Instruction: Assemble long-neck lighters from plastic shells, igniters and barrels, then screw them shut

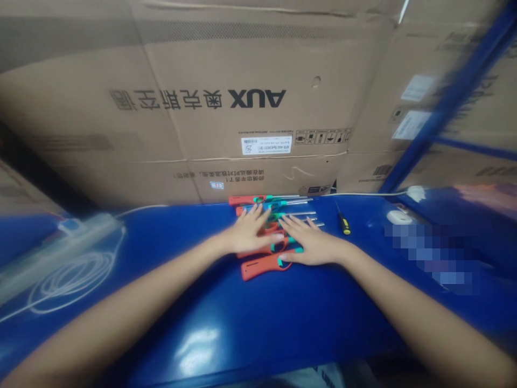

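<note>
Several long-nosed lighters [258, 265] with orange handles, green triggers and thin metal tubes lie in a row on the blue table [250, 323]. My left hand [252, 233] lies flat on the middle of the row, fingers stretched out. My right hand [311, 242] lies flat beside it on the lighters' green parts, fingers spread. Neither hand grips anything. The lighters under the palms are partly hidden.
A small screwdriver [343, 221] with a yellow and black handle lies right of the lighters. A coiled white cable [68, 280] and a power strip sit at the left. A roll of white tape [398, 216] is at the right. Large cardboard boxes [226, 97] stand behind.
</note>
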`<state>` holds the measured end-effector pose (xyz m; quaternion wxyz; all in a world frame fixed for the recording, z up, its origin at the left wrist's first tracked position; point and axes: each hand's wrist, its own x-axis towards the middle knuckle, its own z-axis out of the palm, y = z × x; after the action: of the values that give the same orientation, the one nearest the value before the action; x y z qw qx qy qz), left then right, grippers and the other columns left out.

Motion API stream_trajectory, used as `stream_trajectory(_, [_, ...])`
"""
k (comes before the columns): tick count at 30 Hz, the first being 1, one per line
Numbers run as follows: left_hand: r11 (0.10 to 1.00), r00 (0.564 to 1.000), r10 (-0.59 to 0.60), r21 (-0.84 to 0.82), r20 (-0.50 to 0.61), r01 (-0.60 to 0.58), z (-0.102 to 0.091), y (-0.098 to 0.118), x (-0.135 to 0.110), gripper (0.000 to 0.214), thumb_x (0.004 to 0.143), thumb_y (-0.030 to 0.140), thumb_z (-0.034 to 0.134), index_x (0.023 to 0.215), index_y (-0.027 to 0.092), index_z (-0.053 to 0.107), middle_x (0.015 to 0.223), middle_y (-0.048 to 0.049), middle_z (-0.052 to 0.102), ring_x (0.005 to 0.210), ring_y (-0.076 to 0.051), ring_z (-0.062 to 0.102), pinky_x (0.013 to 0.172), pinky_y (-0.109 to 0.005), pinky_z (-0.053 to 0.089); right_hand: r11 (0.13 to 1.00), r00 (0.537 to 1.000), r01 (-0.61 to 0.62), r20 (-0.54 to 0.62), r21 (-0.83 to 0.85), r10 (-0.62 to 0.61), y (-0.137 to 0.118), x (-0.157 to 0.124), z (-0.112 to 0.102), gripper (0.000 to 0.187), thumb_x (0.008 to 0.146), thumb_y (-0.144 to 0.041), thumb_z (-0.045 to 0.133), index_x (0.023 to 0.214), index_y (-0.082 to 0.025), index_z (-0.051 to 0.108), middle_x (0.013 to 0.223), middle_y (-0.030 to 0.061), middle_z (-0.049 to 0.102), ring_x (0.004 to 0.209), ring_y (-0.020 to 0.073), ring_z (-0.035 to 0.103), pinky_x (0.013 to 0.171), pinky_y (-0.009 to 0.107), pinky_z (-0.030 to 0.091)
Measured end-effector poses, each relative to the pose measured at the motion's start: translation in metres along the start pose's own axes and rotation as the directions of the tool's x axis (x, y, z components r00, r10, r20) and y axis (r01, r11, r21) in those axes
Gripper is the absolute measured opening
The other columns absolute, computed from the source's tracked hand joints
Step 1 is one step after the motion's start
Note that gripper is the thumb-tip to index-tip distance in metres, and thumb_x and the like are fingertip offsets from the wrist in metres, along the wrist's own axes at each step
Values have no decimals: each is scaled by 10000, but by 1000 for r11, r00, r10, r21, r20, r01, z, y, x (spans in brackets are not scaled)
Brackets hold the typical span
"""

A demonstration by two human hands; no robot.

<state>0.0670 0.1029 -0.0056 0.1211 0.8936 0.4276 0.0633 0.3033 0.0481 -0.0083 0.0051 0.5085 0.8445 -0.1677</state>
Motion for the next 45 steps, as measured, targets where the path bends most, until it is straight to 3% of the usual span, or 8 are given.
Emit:
stream_trajectory(6, [986, 946, -167, -19, -278, 168, 1, -47, 10, 820, 991, 665, 260, 1582, 97, 239, 1667, -235, 98, 1542, -420, 67, 1207, -651, 109, 999, 997, 40, -71, -28, -42, -8, 1, 0, 1094, 840, -836, 416, 1621, -153, 68, 1665, 114, -45, 1551, 343, -24, 1238, 609, 15])
stream_trajectory(13, [999, 955, -49, -6, -293, 50, 19, -67, 18, 685, 1003, 559, 367, 1510, 99, 385, 1611, -220, 297, 1518, -344, 228, 1232, -535, 221, 986, 986, 166, 14, 27, -167, -8, -2, -2, 891, 940, -718, 392, 1620, -234, 80, 1680, 58, -11, 1556, 319, -13, 1234, 614, 20])
stream_trajectory(19, [999, 967, 18, -22, -253, -24, 6, -55, 13, 663, 1016, 575, 341, 1548, 179, 344, 1671, -163, 178, 1545, -384, 115, 1213, -662, 105, 991, 990, 128, 61, 44, -130, -9, -10, -7, 887, 948, -652, 454, 1618, -213, 73, 1681, 82, 6, 1554, 325, -12, 1237, 607, 19])
stream_trajectory(26, [931, 931, 363, -37, -38, -364, 2, -11, -61, 724, 1000, 539, 471, 1608, 269, 186, 1683, -80, 122, 1555, -313, 111, 1255, -584, 117, 970, 969, 238, 53, 57, -241, -18, -14, -6, 723, 1013, -580, 364, 1613, -260, 117, 1681, 52, 14, 1554, 298, -39, 1235, 608, 11])
stream_trajectory(31, [955, 955, 294, -46, 40, -292, 19, 3, -97, 756, 1015, 534, 440, 1621, 225, 107, 1679, -105, 74, 1547, -330, 101, 1253, -569, 178, 980, 977, 199, 81, 18, -199, -25, -18, -6, 791, 986, -649, 355, 1609, -187, 199, 1680, 119, 34, 1557, 327, 14, 1237, 603, 86])
stream_trajectory(35, [960, 959, 281, -12, 37, -280, 25, 2, -95, 668, 1054, 445, 356, 1616, 164, 129, 1679, -112, 101, 1553, -284, 104, 1271, -517, 170, 988, 983, -59, -182, -140, 33, -9, -21, -24, 504, 1030, -392, 352, 1463, -190, 513, 1641, 146, 283, 1494, 336, 301, 1193, 534, 285])
stream_trajectory(38, [964, 964, 266, -18, 21, -266, 26, 1, -90, 637, 1058, 370, 333, 1606, 101, 152, 1675, -148, 114, 1554, -286, 104, 1268, -523, 184, 839, 844, -520, -249, -161, 475, 20, -25, -39, 489, 959, -264, 420, 1427, -138, 490, 1450, 229, 465, 1329, 379, 483, 1045, 504, 437])
stream_trajectory(45, [913, 901, 408, 70, -146, -402, 20, 12, -99, 498, 1020, 360, 463, 1494, 206, 454, 1569, -76, 447, 1483, -285, 354, 1210, -524, 341, 673, 678, -734, -164, -90, 717, 79, -27, -42, 518, 822, -266, 616, 1314, -108, 578, 1239, 243, 547, 904, 320, 692, 777, 408, 526])
